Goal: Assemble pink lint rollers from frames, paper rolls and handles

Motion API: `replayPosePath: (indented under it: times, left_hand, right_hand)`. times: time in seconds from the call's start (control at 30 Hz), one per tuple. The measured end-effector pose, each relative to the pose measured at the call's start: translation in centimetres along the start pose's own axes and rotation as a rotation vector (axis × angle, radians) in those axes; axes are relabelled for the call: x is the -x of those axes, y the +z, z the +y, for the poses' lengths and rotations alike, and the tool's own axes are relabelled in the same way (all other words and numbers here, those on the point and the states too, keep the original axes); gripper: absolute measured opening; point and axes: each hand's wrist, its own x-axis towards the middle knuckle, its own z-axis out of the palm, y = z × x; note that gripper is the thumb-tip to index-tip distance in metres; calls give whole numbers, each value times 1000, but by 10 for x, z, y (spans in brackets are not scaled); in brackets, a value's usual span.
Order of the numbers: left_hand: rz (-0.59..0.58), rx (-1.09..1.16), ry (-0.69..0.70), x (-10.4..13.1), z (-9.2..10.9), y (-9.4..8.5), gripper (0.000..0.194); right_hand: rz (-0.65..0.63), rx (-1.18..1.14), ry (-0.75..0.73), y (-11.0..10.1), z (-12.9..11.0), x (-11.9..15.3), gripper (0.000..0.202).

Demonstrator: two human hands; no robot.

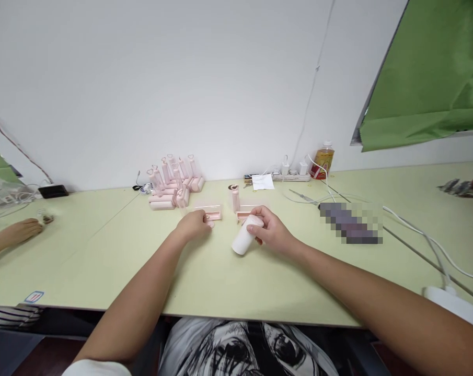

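My right hand (pixel 273 230) grips a smooth white roll (pixel 244 237), tilted just above the table. My left hand (pixel 193 224) is closed, its fingertips around a small pale pink piece (pixel 210 223) whose shape is partly hidden. Beyond the left fingers lies an open pink case (pixel 215 214) with a clear cover (pixel 207 207). A second pink case (pixel 242 214) sits behind the white roll, partly covered by it. Next to that stands a pink handle (pixel 235 199).
Several pink lint rollers (pixel 169 180) with heart-shaped loops are grouped at the back left. A power strip (pixel 295 177), white paper (pixel 263 181), drink bottle (pixel 323 161) and scissors (pixel 303 196) lie behind right. A blurred dark object (pixel 352 223) and cables are rightward. Another person's hand (pixel 26 230) rests far left.
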Motion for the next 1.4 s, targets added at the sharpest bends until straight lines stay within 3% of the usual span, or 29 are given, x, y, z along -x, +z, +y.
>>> replayPosePath:
  times: [0.1, 0.37, 0.5, 0.63, 0.9, 1.03, 1.23, 1.4]
  left_hand:
    - [33, 48, 4, -1, 0, 3, 27]
    - [-49, 28, 52, 1, 2, 3, 13]
    - [-43, 23, 35, 2, 2, -1, 20]
    - [-122, 16, 25, 2, -1, -2, 23]
    - [-110, 186, 101, 1, 1, 8, 23]
    - [-37, 344, 184, 2, 11, 10, 22]
    - [99, 857, 350, 4, 20, 12, 40]
    - [264, 835, 531, 7, 26, 24, 47]
  right_hand:
    - [-17, -45, -4, 0, 0, 0, 35]
    - [-56, -29, -12, 0, 1, -1, 27]
    - [-50, -58, -12, 0, 0, 0, 26]
    - [-43, -81, 11, 1, 0, 0, 28]
    - [-95, -18, 54, 1, 6, -1, 30]
    - [-126, 51, 21, 1, 7, -1, 32]
    - [-148, 81, -9, 3, 1, 0, 32]
    - [-112, 87, -33, 4, 2, 2, 22]
